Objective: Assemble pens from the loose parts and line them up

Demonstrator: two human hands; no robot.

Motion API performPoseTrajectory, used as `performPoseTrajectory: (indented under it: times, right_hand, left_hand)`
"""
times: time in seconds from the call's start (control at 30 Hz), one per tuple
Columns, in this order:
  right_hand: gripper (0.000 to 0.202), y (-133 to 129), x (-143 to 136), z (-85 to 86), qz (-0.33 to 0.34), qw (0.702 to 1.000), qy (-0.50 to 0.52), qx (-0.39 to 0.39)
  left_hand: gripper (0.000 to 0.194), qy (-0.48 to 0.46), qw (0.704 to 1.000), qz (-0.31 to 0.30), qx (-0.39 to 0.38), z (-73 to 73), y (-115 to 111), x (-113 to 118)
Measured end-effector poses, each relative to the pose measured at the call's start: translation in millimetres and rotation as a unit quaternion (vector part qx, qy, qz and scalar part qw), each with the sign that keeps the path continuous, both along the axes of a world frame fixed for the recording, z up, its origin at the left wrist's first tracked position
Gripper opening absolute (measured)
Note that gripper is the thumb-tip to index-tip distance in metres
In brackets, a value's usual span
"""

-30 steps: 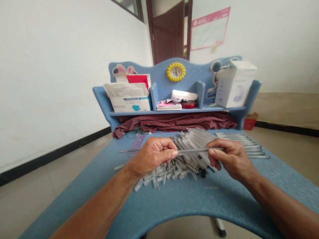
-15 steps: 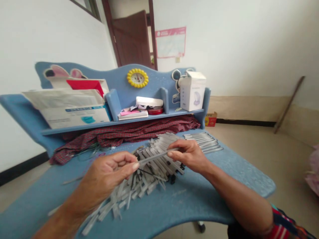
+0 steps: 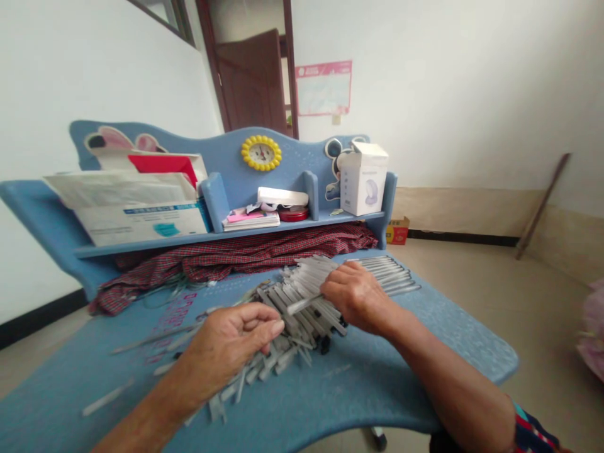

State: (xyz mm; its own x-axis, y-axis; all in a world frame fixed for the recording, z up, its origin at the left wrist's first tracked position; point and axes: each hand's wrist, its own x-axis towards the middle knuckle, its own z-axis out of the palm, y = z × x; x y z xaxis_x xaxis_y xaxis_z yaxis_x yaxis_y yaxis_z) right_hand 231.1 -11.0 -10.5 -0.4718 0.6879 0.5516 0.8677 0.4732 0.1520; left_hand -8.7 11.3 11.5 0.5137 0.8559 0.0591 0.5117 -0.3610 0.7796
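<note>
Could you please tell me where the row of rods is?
In the head view, the row of rods lies right of centre on the table, beside the grey pile, past the right hand.

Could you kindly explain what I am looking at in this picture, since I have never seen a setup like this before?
Of course. There is no machine here: these are a person's own two bare hands, seen by a camera worn on the head, looking forward and down.

On the blue table lies a heap of pale grey strips. Beyond the right hand is a neat row of thin rods. A checked cloth is bunched under the shelf, which carries boxes and a yellow-rimmed clock.

The right hand holds a pale strip over the heap. The left hand is beside the heap with its fingers curled; whether it holds anything, I cannot tell.
</note>
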Motion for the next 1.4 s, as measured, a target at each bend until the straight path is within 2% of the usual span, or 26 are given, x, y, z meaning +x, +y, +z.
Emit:
performPoseTrajectory:
  times: [0.07,0.1,0.27,0.43,0.7,0.87,1.0,1.13,1.2,1.3,1.4]
  right_hand:
    - [0.021,2.0,23.5,7.9,-0.133,0.988,-0.017,-0.077]
    - [0.02,3.0,36.1,10.6,-0.204,0.971,-0.022,-0.125]
    - [0.021,9.2,85.5,7.6,-0.331,0.924,-0.017,-0.192]
    - [0.031,17.3,101.5,-2.1,-0.393,0.895,-0.004,-0.212]
    - [0.034,23.5,104.3,-10.6,-0.427,0.882,0.029,-0.196]
    - [0.035,17.4,89.3,-7.3,-0.387,0.904,0.062,-0.172]
    - [0.021,10.8,66.5,-0.7,-0.283,0.931,0.097,-0.207]
    - [0.014,6.4,45.0,2.2,-0.175,0.943,0.121,-0.254]
    - [0.018,3.8,37.1,2.8,-0.127,0.939,0.143,-0.284]
    - [0.029,-1.7,28.3,3.9,-0.059,0.911,0.178,-0.367]
    - [0.028,-6.0,20.0,2.8,-0.043,0.907,0.13,-0.397]
  left_hand:
    - [0.036,0.005,1.0,0.012,0.017,2.1,1.7,-2.5]
    - [0.036,0.008,0.999,0.017,0.026,2.7,2.6,-3.7]
    - [0.031,0.027,0.998,0.018,0.058,2.0,3.9,-5.5]
    - [0.029,0.027,0.998,-0.003,0.054,2.6,0.6,-3.0]
    - [0.028,0.022,0.998,-0.014,0.049,1.0,-1.6,-1.7]
    - [0.028,0.014,0.998,-0.015,0.051,0.4,-2.5,-1.5]
    - [0.028,0.022,0.998,-0.015,0.057,0.0,-2.2,-2.8]
    - [0.025,0.028,0.998,-0.013,0.055,0.3,-2.9,-3.1]
    - [0.025,0.033,0.998,-0.014,0.05,0.5,-3.7,-2.9]
    - [0.025,0.041,0.998,-0.02,0.041,0.4,-4.7,-2.5]
    - [0.024,0.036,0.998,-0.022,0.04,-0.3,-5.1,-2.2]
